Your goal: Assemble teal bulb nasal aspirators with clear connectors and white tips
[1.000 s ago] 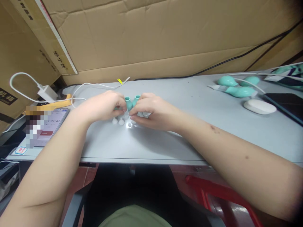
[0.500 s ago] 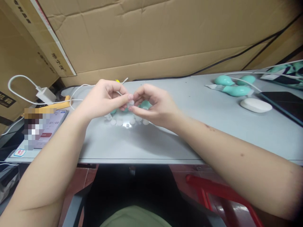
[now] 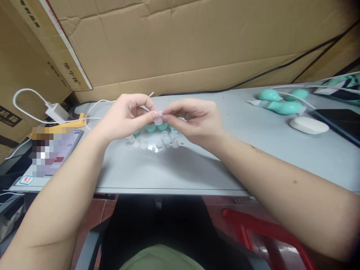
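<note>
Between thumb and fingertips, my left hand (image 3: 128, 117) pinches a small translucent plastic piece (image 3: 158, 120) shaped like a cap or nozzle. My right hand (image 3: 195, 119) meets it from the other side, thumb and forefinger pressed on its upper end. Both hands are a little above the table. Under and behind them sit several teal rubber bulbs (image 3: 151, 128), partly covered by the fingers. Several more clear plastic pieces (image 3: 165, 138) lie or stand just in front of the bulbs.
On the grey table (image 3: 168, 170), more teal bulbs (image 3: 287, 108), a white rounded case (image 3: 308, 125) and a dark device (image 3: 340, 122) lie at right. A phone (image 3: 66, 150), a yellow object (image 3: 81, 120) and a white charger (image 3: 57, 113) with cable are at left. Cardboard (image 3: 180, 48) stands behind.
My right fingers have come together onto the plastic piece, which now shows more plainly between both hands. The view has shifted slightly, and more of the bulbs and clear pieces are uncovered.
</note>
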`<state>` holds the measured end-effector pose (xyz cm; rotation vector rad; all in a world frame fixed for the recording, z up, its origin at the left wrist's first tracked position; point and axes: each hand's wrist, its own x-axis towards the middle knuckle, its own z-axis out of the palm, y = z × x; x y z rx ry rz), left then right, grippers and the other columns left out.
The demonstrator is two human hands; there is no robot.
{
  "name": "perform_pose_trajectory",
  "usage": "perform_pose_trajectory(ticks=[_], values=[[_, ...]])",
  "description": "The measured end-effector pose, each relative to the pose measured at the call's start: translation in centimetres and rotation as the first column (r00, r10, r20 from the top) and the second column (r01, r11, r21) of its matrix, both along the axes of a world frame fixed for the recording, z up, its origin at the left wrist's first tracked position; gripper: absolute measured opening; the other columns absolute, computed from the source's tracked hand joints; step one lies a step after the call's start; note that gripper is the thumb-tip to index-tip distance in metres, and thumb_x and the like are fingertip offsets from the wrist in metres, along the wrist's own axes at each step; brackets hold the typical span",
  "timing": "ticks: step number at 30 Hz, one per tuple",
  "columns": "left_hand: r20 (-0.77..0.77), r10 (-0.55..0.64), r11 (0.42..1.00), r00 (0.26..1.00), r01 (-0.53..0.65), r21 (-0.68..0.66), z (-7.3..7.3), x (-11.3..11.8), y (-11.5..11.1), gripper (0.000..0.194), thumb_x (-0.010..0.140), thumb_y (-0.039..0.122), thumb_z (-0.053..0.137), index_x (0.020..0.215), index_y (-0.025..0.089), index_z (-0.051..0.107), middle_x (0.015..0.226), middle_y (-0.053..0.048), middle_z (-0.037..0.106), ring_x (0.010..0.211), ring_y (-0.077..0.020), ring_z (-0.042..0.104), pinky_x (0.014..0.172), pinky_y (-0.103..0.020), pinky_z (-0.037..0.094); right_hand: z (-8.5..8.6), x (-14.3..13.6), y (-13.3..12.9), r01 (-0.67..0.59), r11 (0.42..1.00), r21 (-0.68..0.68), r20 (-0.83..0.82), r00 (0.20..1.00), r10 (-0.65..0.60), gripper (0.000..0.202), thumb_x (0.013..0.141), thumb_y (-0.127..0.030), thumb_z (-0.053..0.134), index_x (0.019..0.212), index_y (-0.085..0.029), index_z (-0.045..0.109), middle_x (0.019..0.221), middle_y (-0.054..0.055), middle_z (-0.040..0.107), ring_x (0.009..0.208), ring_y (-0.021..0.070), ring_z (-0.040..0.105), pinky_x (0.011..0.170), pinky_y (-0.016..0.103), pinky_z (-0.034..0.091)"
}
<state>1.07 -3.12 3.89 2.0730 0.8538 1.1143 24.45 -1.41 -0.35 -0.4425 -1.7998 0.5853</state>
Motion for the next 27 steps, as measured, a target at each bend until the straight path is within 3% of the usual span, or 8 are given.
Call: perform_pose_trajectory(ticks=[10, 15, 22, 27], values=[[0.033, -0.079, 0.992, 0.996, 0.082, -0.091, -0.20, 0.21, 0.26, 0.052, 0.090, 0.068, 0.097, 0.093, 0.020, 0.075, 0.085, -0.004, 0.083, 0.079, -0.0188, 0.084, 0.069, -0.027, 0.068, 0.21, 0.52, -0.32, 0.085, 0.983, 0.160, 0.092, 0.991, -0.100, 0.012, 0.106, -0.024, 0.078, 0.099, -0.028, 0.087, 0.095, -0.002, 0.089, 0.085, 0.0178, 0.084, 0.084, 0.032, 0.071], [0.039, -0.059, 0.988, 0.998, 0.064, -0.139, -0.19, 0.41, 0.23, 0.054, 0.093, 0.072, 0.092, 0.095, 0.021, 0.075, 0.087, -0.004, 0.084, 0.083, -0.0192, 0.085, 0.073, -0.029, 0.071, -0.03, 0.63, -0.17, 0.171, 0.976, 0.135, 0.108, 0.977, -0.186, 0.013, 0.106, -0.032, 0.078, 0.096, -0.029, 0.087, 0.095, -0.001, 0.089, 0.087, 0.0197, 0.083, 0.085, 0.035, 0.071], [0.053, 0.002, 0.983, 0.999, 0.008, -0.185, -0.02, 0.70, -0.24, 0.053, 0.091, 0.071, 0.095, 0.095, 0.021, 0.076, 0.089, -0.006, 0.084, 0.089, -0.0228, 0.087, 0.078, -0.032, 0.073, 0.28, 0.48, -0.68, 0.183, 0.982, 0.043, 0.073, 0.980, -0.186, 0.014, 0.102, -0.032, 0.083, 0.089, -0.032, 0.087, 0.094, 0.001, 0.088, 0.088, 0.0255, 0.083, 0.088, 0.044, 0.071], [0.047, 0.008, 0.982, 0.999, 0.001, -0.190, 0.01, 0.75, -0.21, 0.053, 0.090, 0.070, 0.096, 0.094, 0.021, 0.076, 0.087, -0.006, 0.084, 0.084, -0.0219, 0.086, 0.075, -0.032, 0.071, 0.24, 0.53, -0.67, 0.178, 0.983, 0.052, 0.083, 0.980, -0.182, 0.014, 0.102, -0.030, 0.081, 0.089, -0.031, 0.087, 0.094, 0.001, 0.089, 0.088, 0.0250, 0.082, 0.087, 0.043, 0.070]])
